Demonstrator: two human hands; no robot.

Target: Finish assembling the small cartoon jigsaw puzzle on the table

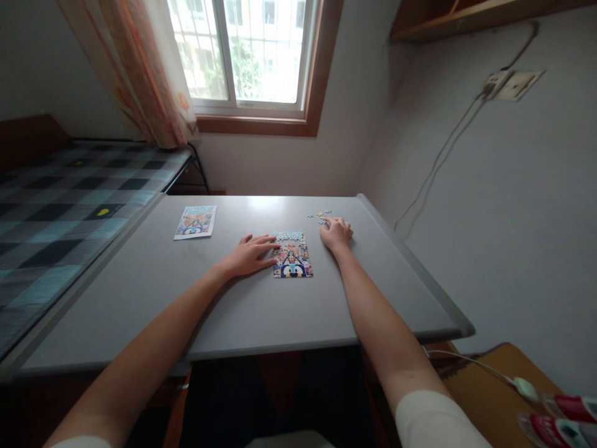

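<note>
A small jigsaw puzzle [293, 269] with a blue cartoon dog along its bottom lies on the table in front of me. It is mostly assembled, with a gap below its lettered top strip. My left hand [250, 255] lies flat with spread fingers, the fingertips touching the puzzle's left edge. To the right of the puzzle, my right hand [337, 234] rests on the table with bent fingers, thumb and forefinger closed at a puzzle piece [321, 222]. Several loose puzzle pieces [319, 214] lie just beyond that hand.
A printed picture card [196, 222] lies at the back left of the grey table [242, 317]. A checkered bed [93, 180] stands to the left, below a curtain. On the right are a wall with hanging cables, and a brown stool [499, 386] with a white plug and red-labelled bottles.
</note>
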